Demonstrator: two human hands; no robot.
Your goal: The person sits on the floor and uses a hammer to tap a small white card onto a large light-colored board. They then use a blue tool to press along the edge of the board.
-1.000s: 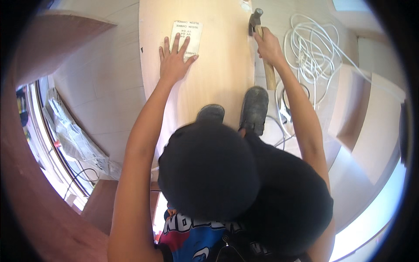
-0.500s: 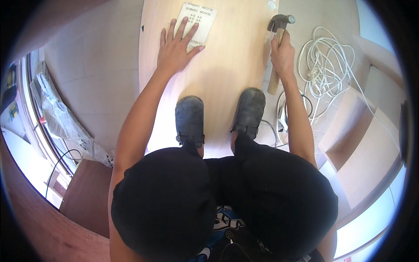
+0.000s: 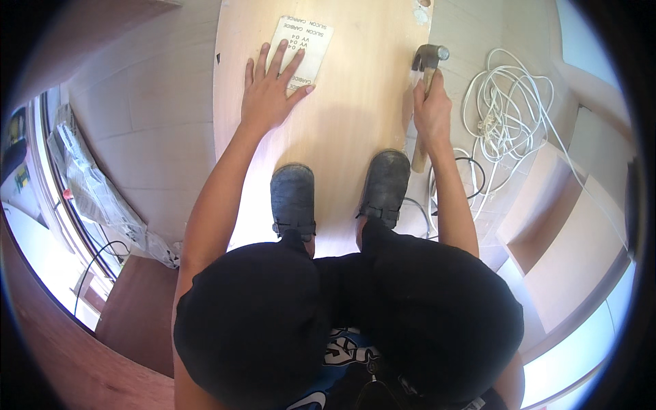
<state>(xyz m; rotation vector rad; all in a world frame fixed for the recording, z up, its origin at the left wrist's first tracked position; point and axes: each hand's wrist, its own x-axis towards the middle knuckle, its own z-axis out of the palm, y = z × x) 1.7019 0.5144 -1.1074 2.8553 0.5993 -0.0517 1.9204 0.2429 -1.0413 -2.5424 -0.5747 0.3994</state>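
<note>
My left hand (image 3: 273, 89) lies flat with fingers spread, its fingertips and thumb over a rectangular sheet of sandpaper (image 3: 314, 51), printed backing facing up. The sheet rests on a pale wooden board (image 3: 362, 82). Wrapped round the wooden handle of a claw hammer (image 3: 430, 56) is my right hand (image 3: 433, 116), at the board's right edge. The hammer's head points away from me, and the handle's end shows below my wrist. Both my feet, in dark clogs (image 3: 292, 198), stand on the board between my arms.
A tangled white cable (image 3: 506, 102) lies on the tiled floor right of the board. Behind it, lower right, stands an open wooden box-like piece (image 3: 553, 225). At left, crumpled plastic wrapping (image 3: 96, 184) lies beside a brown panel (image 3: 140, 301). The board's far right corner has a hole (image 3: 424, 3).
The whole view has shifted, so the board, feet and hands sit slightly lower. The right hand keeps its hold on the hammer, and the left hand stays spread on the sandpaper.
</note>
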